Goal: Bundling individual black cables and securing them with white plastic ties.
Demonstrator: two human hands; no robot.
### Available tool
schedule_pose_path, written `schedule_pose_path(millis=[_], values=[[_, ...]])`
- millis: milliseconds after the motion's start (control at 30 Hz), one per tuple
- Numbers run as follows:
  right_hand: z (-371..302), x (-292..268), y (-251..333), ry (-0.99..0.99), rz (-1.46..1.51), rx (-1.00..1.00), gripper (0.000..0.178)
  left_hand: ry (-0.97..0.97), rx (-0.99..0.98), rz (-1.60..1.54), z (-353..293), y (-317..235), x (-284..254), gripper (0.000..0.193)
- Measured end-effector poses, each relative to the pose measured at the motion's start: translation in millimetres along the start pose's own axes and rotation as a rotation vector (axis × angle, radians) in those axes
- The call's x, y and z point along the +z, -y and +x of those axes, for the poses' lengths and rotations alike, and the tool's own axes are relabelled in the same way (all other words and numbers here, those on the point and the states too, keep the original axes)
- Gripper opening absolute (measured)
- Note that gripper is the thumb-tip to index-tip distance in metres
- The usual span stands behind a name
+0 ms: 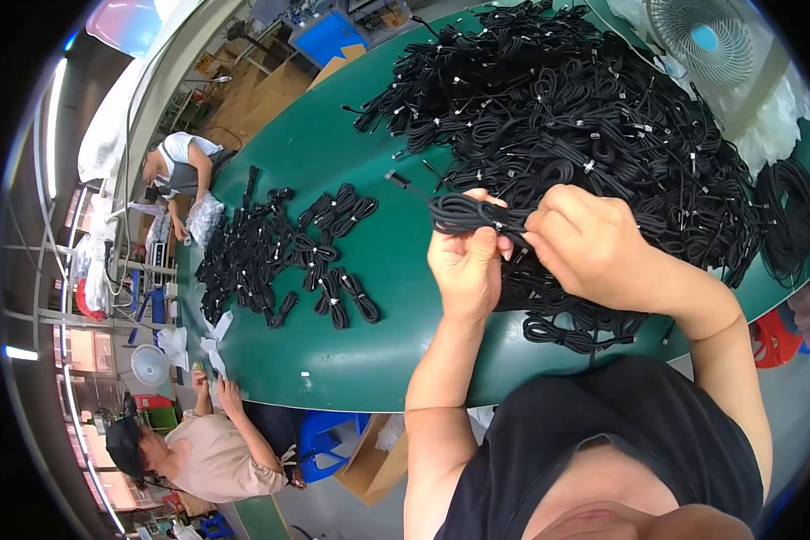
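Observation:
A coiled black cable (463,213) is held above the green table, bundled into loops with a connector end sticking out to the upper left. My left hand (466,261) is closed around the bundle, thumb on top near a small pale tie at its middle. At the bundle's right end my right hand (589,241) pinches with its fingertips; what exactly lies in the pinch, cable or tie, is hidden by the fingers. Right behind both hands rises a large heap of black cables (549,117) with metal connector ends. A loose coil (567,335) lies under my right forearm.
Tied cable bundles (252,252) lie in a smaller pile on the green table (333,360) to the left. Two co-workers (207,445) are at its left end. A fan (702,40) stands at the back right; a cardboard box (369,463) and blue stool (328,441) are below the near edge.

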State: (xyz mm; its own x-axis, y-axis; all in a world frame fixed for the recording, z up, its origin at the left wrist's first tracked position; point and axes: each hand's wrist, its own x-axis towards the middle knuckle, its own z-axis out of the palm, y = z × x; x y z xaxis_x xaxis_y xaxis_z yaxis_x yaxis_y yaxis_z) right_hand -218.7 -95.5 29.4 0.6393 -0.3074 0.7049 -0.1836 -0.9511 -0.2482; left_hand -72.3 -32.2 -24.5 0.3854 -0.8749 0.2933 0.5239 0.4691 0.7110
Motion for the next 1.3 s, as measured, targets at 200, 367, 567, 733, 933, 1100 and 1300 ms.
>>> schedule_pose_path(millis=[200, 367, 567, 733, 933, 1100, 1300], values=[[18.3, 3.7, 21.4, -0.019, -0.165, -0.09, 0.017, 0.087, 0.057, 0.046, 0.6, -19.4, -8.0, 0.026], [15.2, 7.9, 19.9, -0.01, -0.097, -0.073, 0.012, 0.066, 0.077, -0.025, 1.1, -19.6, -5.9, 0.028], [26.2, 5.1, 33.8, 0.022, -0.073, -0.011, 0.011, 0.081, 0.122, -0.017, 1.7, -36.5, -12.4, 0.031], [21.9, 10.6, 28.7, 0.051, 0.031, 0.003, 0.01, 0.093, 0.119, -0.014, 0.7, -29.5, -5.3, 0.034], [26.2, 14.7, 31.8, 0.029, 0.147, 0.024, 0.017, 0.121, 0.108, 0.08, 2.6, -33.3, -7.6, 0.039], [38.0, -9.2, 17.7, -0.091, -0.096, -0.136, 0.039, 0.172, -0.162, 0.147, 2.2, -41.0, -14.1, 0.043], [51.8, 3.9, -4.6, 0.158, 0.129, -0.225, 0.032, 0.299, -0.15, 0.083, 1.2, -52.3, -24.0, 0.058]])
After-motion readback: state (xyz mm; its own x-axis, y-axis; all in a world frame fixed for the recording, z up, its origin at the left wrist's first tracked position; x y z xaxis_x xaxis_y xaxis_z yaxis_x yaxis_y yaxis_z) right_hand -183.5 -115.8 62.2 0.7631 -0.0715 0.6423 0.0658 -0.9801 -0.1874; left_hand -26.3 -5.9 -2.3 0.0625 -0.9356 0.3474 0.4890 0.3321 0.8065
